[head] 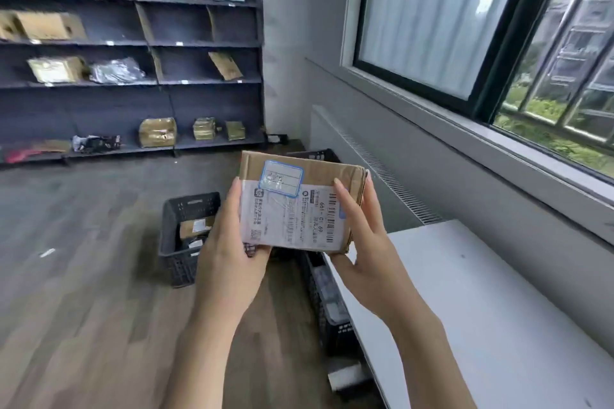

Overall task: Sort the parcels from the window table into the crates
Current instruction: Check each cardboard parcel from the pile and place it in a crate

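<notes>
Both my hands hold a brown cardboard parcel (299,202) up in front of me, its white shipping label and blue-framed sticker facing me. My left hand (229,242) grips its left edge and lower left corner. My right hand (362,236) grips its right side, thumb across the barcode. Below the parcel on the floor stands a black crate (186,229) with a small boxed parcel inside. A second black crate (327,295) sits against the white window table (465,302). A third black crate (315,154) shows behind the parcel.
Dark shelving (133,43) with several boxes and bags lines the far wall. A radiator grille (382,173) runs under the window (465,26) on the right. Wooden floor (83,276) stretches to the left of the crates.
</notes>
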Action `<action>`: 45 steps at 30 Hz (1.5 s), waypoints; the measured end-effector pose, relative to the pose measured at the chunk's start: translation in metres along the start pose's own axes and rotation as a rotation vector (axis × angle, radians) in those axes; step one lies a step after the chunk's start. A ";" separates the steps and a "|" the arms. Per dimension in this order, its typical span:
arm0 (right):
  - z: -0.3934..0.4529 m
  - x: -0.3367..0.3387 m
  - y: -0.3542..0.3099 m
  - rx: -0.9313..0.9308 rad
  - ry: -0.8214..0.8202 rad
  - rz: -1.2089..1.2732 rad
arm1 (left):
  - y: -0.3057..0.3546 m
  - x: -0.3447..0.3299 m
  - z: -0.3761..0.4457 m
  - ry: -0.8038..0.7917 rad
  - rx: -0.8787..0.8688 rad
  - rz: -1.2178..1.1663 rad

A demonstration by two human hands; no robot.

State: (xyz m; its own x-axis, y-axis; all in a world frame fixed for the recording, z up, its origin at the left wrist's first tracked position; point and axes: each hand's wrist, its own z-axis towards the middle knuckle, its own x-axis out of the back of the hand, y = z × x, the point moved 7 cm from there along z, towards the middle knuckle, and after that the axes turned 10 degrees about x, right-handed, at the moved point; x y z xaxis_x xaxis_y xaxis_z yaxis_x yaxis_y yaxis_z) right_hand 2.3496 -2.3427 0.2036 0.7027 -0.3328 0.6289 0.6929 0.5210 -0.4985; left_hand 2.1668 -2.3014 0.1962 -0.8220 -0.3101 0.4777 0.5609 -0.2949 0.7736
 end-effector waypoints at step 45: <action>0.500 -0.368 0.381 -0.202 -0.377 0.118 | -0.353 -0.200 0.556 -0.262 0.446 0.103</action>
State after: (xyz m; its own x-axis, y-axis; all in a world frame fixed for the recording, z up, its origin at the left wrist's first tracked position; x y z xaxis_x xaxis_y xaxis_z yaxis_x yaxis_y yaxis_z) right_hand 2.2741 -1.6287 0.0801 0.6965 0.0488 0.7159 0.6557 0.3619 -0.6626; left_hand 2.0779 -1.6323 0.0592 -0.7938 -0.0643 0.6047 0.5905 0.1565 0.7917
